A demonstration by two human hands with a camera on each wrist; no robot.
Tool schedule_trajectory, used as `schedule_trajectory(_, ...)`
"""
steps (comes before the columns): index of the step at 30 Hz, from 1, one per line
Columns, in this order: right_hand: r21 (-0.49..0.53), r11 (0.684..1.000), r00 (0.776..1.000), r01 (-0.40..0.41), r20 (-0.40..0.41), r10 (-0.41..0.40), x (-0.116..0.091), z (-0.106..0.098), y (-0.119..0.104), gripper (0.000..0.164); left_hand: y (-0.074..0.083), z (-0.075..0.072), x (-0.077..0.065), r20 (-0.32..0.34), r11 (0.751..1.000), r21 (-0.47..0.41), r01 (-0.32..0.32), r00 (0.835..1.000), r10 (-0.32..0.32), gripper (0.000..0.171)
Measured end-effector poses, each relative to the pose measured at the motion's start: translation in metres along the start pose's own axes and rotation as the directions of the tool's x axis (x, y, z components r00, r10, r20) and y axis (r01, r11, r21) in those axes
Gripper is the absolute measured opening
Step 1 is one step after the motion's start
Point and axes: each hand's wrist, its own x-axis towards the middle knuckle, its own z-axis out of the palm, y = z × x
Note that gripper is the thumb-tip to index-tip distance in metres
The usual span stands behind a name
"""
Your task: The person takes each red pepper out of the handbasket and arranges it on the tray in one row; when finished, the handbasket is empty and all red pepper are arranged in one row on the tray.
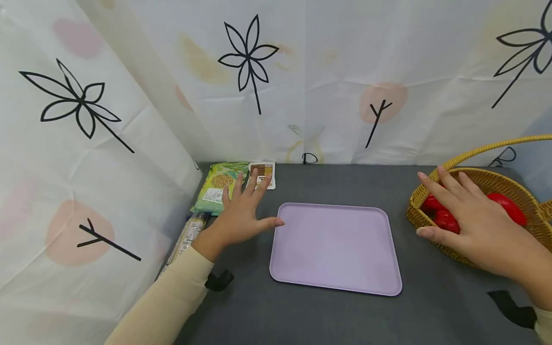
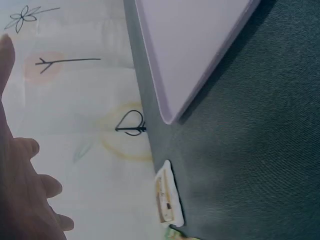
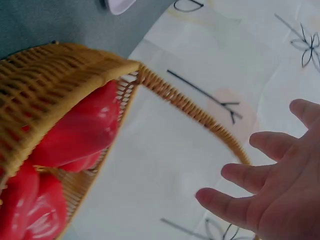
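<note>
My left hand (image 1: 239, 213) is held with spread fingers over the table, between the purple tray (image 1: 334, 249) and a green food packet (image 1: 223, 182). In the head view its thumb tip overlaps the tray's left edge, and its fingertips overlap a small brown-and-white packet (image 1: 268, 176). My right hand (image 1: 483, 223), fingers also spread, is above a wicker basket (image 1: 414, 215) on the right. Glossy red items (image 3: 82, 132), shaped like peppers, lie inside the basket. Neither hand holds anything. In the right wrist view the right hand's fingers (image 3: 240, 175) stand beside the basket's arched handle (image 3: 190, 110).
A long clear packet (image 1: 187, 237) with a dark end lies along the table's left side, partly behind the left forearm. White printed curtains (image 1: 336, 86) rise at the back and left of the dark grey table (image 1: 302, 316). The basket's tall handle arches toward the right.
</note>
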Motion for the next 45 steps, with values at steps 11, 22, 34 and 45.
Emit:
schedule_trajectory(11,0.379,0.925,0.992,0.041,-0.124,0.006,-0.023,0.012,0.04,0.083,-0.025,0.031,-0.005,-0.092,0.945,-0.325,-0.047,0.996,0.018,0.119)
schedule_trajectory(22,0.686,0.721,0.972,0.1,-0.221,0.075,-0.031,0.051,0.109,0.076,-0.036,0.073,-0.013,-0.124,0.593,-0.791,-0.149,0.989,0.083,0.092)
schedule_trajectory(34,0.682,0.728,0.935,-0.069,-0.21,0.285,-0.056,0.071,0.166,0.07,-0.032,0.107,-0.019,-0.09,0.288,-0.952,-0.098,0.995,0.041,0.101)
schedule_trajectory(45,0.454,0.871,0.961,-0.188,-0.099,0.258,-0.062,0.074,0.156,0.074,-0.032,0.12,-0.019,-0.028,0.309,-0.951,-0.025,1.0,-0.008,0.081)
